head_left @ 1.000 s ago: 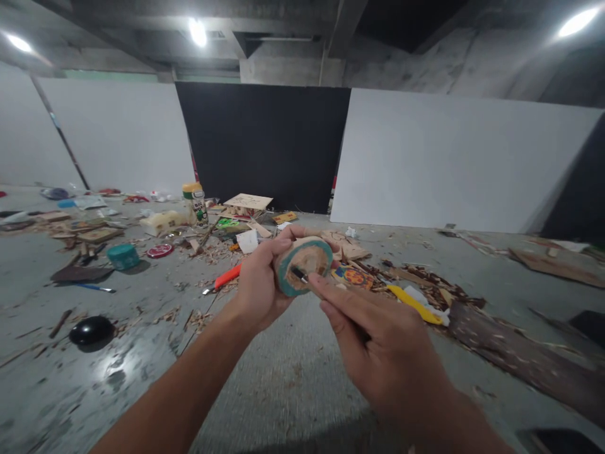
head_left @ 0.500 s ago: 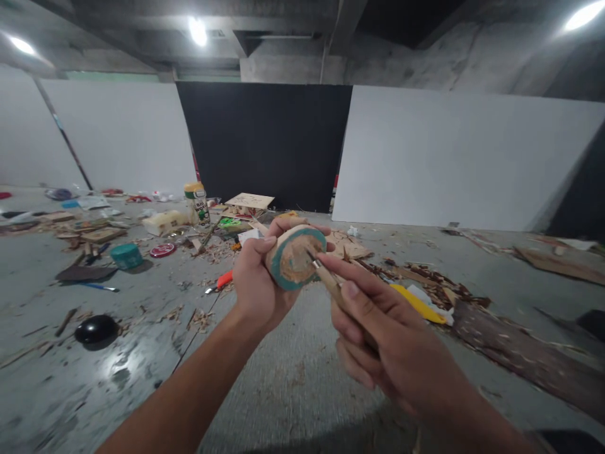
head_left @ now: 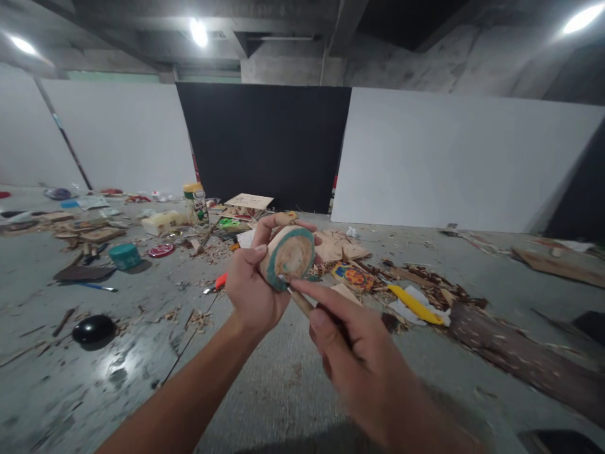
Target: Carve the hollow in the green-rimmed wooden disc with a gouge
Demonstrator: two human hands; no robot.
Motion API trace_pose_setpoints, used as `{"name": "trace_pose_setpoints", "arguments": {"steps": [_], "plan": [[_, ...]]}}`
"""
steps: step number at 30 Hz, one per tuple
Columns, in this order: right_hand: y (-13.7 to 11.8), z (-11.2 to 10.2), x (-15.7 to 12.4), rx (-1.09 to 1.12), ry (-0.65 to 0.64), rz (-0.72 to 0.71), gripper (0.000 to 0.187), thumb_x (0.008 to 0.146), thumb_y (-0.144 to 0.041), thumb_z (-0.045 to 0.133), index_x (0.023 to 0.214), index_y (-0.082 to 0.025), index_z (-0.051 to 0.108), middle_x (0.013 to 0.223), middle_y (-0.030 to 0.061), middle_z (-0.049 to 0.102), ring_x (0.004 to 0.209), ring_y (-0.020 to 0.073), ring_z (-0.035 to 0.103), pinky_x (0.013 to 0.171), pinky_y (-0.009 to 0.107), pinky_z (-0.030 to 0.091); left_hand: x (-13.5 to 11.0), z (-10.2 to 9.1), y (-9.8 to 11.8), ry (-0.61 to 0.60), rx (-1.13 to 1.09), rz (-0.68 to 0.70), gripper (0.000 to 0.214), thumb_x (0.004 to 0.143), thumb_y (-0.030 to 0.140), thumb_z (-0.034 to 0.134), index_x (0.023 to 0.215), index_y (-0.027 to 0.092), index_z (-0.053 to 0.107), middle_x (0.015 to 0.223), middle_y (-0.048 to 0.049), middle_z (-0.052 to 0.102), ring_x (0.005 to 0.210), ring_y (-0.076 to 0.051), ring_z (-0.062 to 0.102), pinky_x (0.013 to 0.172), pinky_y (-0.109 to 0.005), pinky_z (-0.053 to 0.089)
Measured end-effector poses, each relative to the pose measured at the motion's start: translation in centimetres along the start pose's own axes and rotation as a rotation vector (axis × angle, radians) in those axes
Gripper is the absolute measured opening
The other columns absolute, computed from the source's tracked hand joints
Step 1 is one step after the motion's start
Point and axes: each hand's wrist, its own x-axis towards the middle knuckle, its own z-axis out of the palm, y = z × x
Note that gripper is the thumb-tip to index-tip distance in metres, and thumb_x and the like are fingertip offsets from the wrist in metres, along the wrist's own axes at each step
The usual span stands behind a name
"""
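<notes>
A round piece of wood [head_left: 293,253] with a teal-painted rim and a hollowed, bare-wood middle is tilted toward me. My left hand [head_left: 253,277] is closed around its left side and back, thumb along the edge. In my right hand [head_left: 350,340] is a wood carving tool [head_left: 301,302] with a pale wooden handle, the index finger stretched along it. The tool's metal tip touches the lower edge of the hollow, by the teal rim. Below the hands lies the grey floor [head_left: 278,403].
On the floor to the left are a teal jar [head_left: 125,256], a black dome-shaped object [head_left: 94,330] and an orange cutter [head_left: 220,282]. A yellow-lidded bottle [head_left: 196,205] stands behind. To the right lie a yellow-handled tool [head_left: 416,304], bark shavings and a long bark-like slab [head_left: 520,359].
The carving tool's tip has moved from the middle of the hollow down to its lower edge. Both hands and the wood have shifted slightly left, and the wood is turned more.
</notes>
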Motion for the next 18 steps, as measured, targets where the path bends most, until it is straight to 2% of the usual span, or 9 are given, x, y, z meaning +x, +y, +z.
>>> {"name": "trace_pose_setpoints", "arguments": {"steps": [3, 5, 8, 10, 11, 14, 15, 16, 18], "plan": [[0.2, 0.5, -0.2, 0.151, -0.027, 0.129, 0.038, 0.099, -0.040, 0.045, 0.132, -0.027, 0.062, 0.060, -0.0070, 0.039, 0.038, 0.0064, 0.029, 0.034, 0.018, 0.031, 0.0, -0.5, -0.6, 0.036, 0.049, 0.084, 0.029, 0.070, 0.033, 0.043, 0.095, 0.023, 0.055, 0.094, -0.0096, 0.069, 0.102, -0.031, 0.066, 0.074, -0.041, 0.059], [0.1, 0.7, -0.2, 0.205, -0.049, 0.196, 0.039, 0.100, -0.042, 0.043, 0.132, -0.028, 0.061, 0.060, -0.0068, 0.041, 0.038, 0.0073, 0.032, 0.037, 0.020, 0.036, -0.1, -0.8, -1.0, 0.065, 0.069, 0.116, 0.030, 0.068, 0.034, 0.043, 0.094, 0.023, 0.056, 0.092, -0.0091, 0.068, 0.099, -0.031, 0.067, 0.073, -0.040, 0.059], [-0.1, 0.5, -0.2, 0.037, 0.029, 0.029, 0.036, 0.097, -0.038, 0.049, 0.126, -0.025, 0.067, 0.066, -0.0017, 0.051, 0.056, 0.0128, 0.052, 0.055, 0.027, 0.050, -0.5, -0.9, -1.4, 0.087, 0.076, 0.123, 0.031, 0.069, 0.033, 0.043, 0.096, 0.023, 0.057, 0.091, -0.0087, 0.068, 0.096, -0.030, 0.067, 0.072, -0.040, 0.059], [-0.4, 0.3, -0.1, -0.040, 0.071, -0.061, 0.035, 0.095, -0.036, 0.053, 0.122, -0.021, 0.070, 0.072, 0.0015, 0.056, 0.068, 0.0154, 0.057, 0.066, 0.031, 0.052, -0.7, -0.6, -1.4, 0.067, 0.057, 0.146, 0.033, 0.072, 0.030, 0.042, 0.099, 0.023, 0.059, 0.092, -0.0085, 0.069, 0.096, -0.029, 0.067, 0.072, -0.040, 0.059], [-0.4, 0.1, -0.1, -0.018, 0.060, -0.043, 0.035, 0.094, -0.036, 0.054, 0.121, -0.020, 0.070, 0.070, 0.0010, 0.056, 0.067, 0.0151, 0.056, 0.064, 0.031, 0.052, -0.8, -0.5, -1.3, 0.049, 0.047, 0.167, 0.033, 0.072, 0.029, 0.042, 0.100, 0.023, 0.059, 0.093, -0.0082, 0.069, 0.096, -0.029, 0.068, 0.073, -0.039, 0.059], [-0.4, 0.0, -0.1, 0.159, -0.024, 0.146, 0.037, 0.097, -0.038, 0.050, 0.126, -0.022, 0.067, 0.059, -0.0048, 0.048, 0.047, 0.0106, 0.045, 0.045, 0.023, 0.043, -0.9, -0.2, -1.1, 0.005, 0.045, 0.211, 0.034, 0.073, 0.028, 0.044, 0.103, 0.022, 0.061, 0.096, -0.0077, 0.070, 0.098, -0.029, 0.067, 0.075, -0.038, 0.059], [-0.3, 0.1, -0.1, 0.169, -0.027, 0.157, 0.037, 0.097, -0.038, 0.049, 0.127, -0.022, 0.066, 0.059, -0.0048, 0.049, 0.045, 0.0103, 0.045, 0.044, 0.023, 0.042, -0.9, -0.2, -1.1, 0.001, 0.051, 0.215, 0.034, 0.074, 0.028, 0.045, 0.103, 0.022, 0.061, 0.097, -0.0074, 0.070, 0.099, -0.029, 0.067, 0.075, -0.037, 0.059], [-0.2, 0.3, -0.2, 0.134, -0.009, 0.114, 0.037, 0.097, -0.037, 0.049, 0.126, -0.023, 0.066, 0.062, -0.0026, 0.055, 0.048, 0.0113, 0.049, 0.046, 0.024, 0.045, -0.9, -0.2, -1.2, 0.002, 0.055, 0.216, 0.034, 0.073, 0.027, 0.045, 0.102, 0.023, 0.061, 0.097, -0.0071, 0.071, 0.099, -0.029, 0.067, 0.074, -0.037, 0.059], [0.0, 0.6, -0.2, -0.002, 0.063, -0.072, 0.034, 0.095, -0.031, 0.051, 0.123, -0.021, 0.069, 0.080, 0.0052, 0.068, 0.068, 0.0163, 0.063, 0.065, 0.032, 0.055, -0.8, -0.4, -1.5, 0.028, 0.058, 0.228, 0.034, 0.072, 0.025, 0.045, 0.102, 0.023, 0.062, 0.096, -0.0068, 0.071, 0.098, -0.029, 0.068, 0.071, -0.036, 0.059]]}}
